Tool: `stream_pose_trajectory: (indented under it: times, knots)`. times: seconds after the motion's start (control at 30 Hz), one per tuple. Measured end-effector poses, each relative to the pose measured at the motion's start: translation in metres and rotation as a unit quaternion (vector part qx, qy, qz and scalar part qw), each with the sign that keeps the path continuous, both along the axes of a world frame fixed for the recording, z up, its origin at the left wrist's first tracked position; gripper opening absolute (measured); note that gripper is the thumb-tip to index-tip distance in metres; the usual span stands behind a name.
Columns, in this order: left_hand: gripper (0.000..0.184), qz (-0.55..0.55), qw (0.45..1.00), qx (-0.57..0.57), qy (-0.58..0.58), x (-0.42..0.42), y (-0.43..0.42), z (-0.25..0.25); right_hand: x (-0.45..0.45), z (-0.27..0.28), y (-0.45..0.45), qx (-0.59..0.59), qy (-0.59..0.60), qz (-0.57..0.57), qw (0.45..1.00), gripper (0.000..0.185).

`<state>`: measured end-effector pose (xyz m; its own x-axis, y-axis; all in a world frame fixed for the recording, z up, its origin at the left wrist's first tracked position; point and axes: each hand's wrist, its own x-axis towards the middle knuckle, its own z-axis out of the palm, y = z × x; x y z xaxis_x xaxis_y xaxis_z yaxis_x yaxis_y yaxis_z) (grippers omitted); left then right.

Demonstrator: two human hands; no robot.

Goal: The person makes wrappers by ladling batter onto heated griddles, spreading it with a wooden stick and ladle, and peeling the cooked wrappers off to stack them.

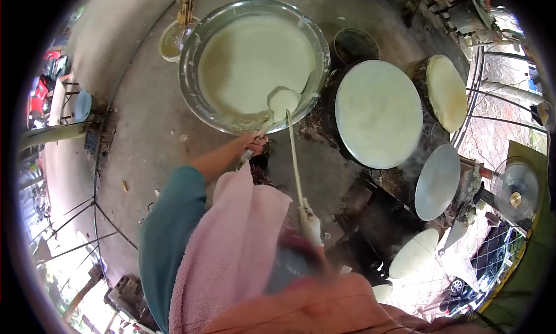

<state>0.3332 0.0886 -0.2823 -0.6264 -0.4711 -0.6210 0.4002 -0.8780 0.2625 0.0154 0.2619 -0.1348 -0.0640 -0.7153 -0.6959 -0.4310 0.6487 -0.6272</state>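
A wide metal basin of pale batter stands at the top centre. My left hand is closed on the handle of a ladle, whose bowl is over the batter at the basin's near right edge. A long thin stick runs from beside the ladle bowl down to my right hand, which appears wrapped round its lower end; its fingers are blurred. A pink towel hangs over my front below the left hand.
Right of the basin are a large round pale surface, a second one, a grey disc and another pale disc. A small bucket stands left of the basin, and a dark round container right of it.
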Motion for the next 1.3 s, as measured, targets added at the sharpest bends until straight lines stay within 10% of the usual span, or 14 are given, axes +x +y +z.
stream_pose_trajectory:
  times: [0.1, 0.33, 0.53, 0.63, 0.87, 1.1, 1.3]
  knots:
    - [0.036, 0.143, 0.966, 0.025, 0.213, -0.031, 0.035, 0.032, -0.004, -0.014, 0.029, 0.161, -0.108, -0.027, 0.981, 0.040]
    - [0.034, 0.186, 0.935, -0.053, 0.299, -0.023, 0.051, 0.207, -0.041, 0.015, 0.067, -0.157, -0.207, -0.016, 0.965, 0.042]
    - [0.031, 0.160, 0.924, -0.275, 0.212, 0.022, 0.002, 0.289, -0.055, 0.032, 0.062, -0.232, -0.246, -0.241, 0.909, 0.048]
    - [0.031, 0.272, 0.927, -0.200, 0.162, 0.031, -0.048, 0.294, -0.063, 0.034, 0.051, -0.200, -0.257, -0.313, 0.892, 0.044]
    - [0.032, 0.134, 0.819, -0.414, -0.375, -0.025, -0.082, 0.357, -0.083, 0.026, 0.027, -0.243, -0.171, -0.415, 0.860, 0.040]
    - [0.031, -0.126, 0.935, -0.332, 0.010, -0.120, -0.135, 0.341, -0.126, 0.034, 0.022, -0.268, -0.165, -0.489, 0.813, 0.045]
    - [0.029, -0.259, 0.952, -0.128, 0.104, -0.310, -0.110, 0.313, -0.216, -0.015, 0.079, -0.326, -0.154, -0.590, 0.722, 0.052]
